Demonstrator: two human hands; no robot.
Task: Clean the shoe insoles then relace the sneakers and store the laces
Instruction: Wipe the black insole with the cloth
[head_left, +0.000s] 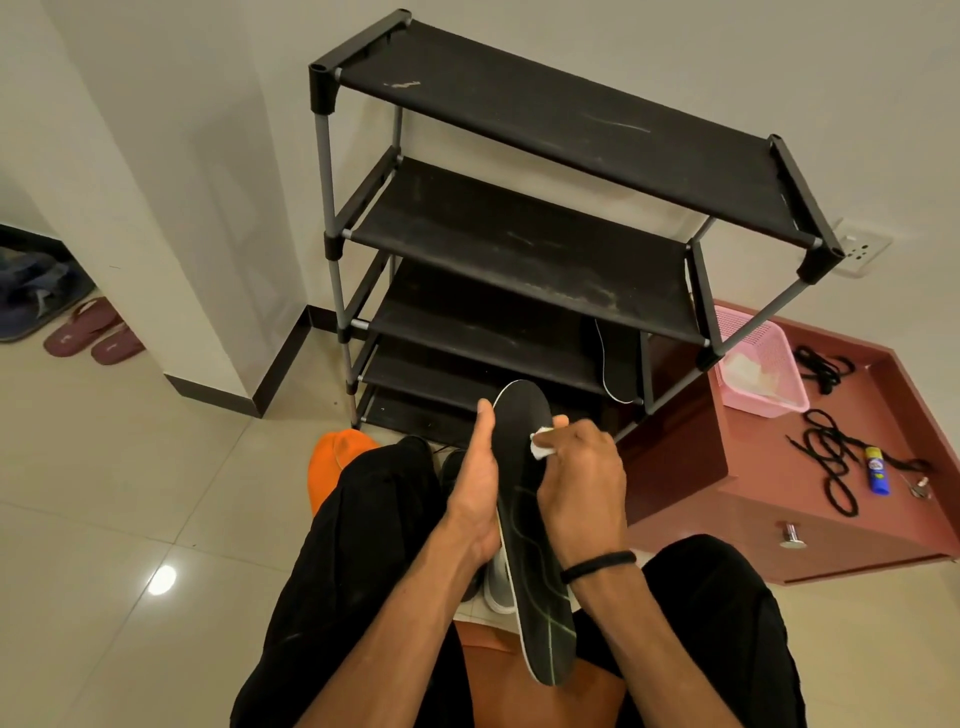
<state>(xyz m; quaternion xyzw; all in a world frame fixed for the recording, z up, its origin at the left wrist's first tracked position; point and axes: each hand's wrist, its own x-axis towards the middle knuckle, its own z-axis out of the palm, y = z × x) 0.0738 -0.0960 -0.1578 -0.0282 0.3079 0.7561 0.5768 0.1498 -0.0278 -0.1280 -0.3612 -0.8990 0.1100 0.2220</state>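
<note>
The black insole (524, 499) is held over the person's lap, between the knees. Its long axis runs away from the body: the heel end lies nearest the torso, and the toe end points toward the black shoe rack (519, 249).

The left hand (475, 499) supports the insole along its left edge. The palm and fingers wrap the underside, and the thumb lies straight along the edge, pointing toward the toe end. This hand is clamped on the insole.

The right hand (582, 483) rests on the upper face of the insole from the right side. Its fingers are curled around a small white wipe (540, 441), pressing it against the forward third of the insole, just short of the toe end. A black band sits on the right wrist.

The wipe lies toward the toe end, so most of the upper face extends from the hand back toward the body. The cleaning stroke therefore probably runs along the long axis, with the left hand holding the insole steady against the pressure.

A second insole (615, 364) stands on edge on a lower shelf of the shoe rack. Black laces (831, 457) lie loose on the red cabinet (769, 499) to the right, well apart from both hands. A pink basket (774, 353) sits near the laces. Grey sneakers (496, 587) show on the floor beneath the insole. Relacing is not yet begun.
</note>
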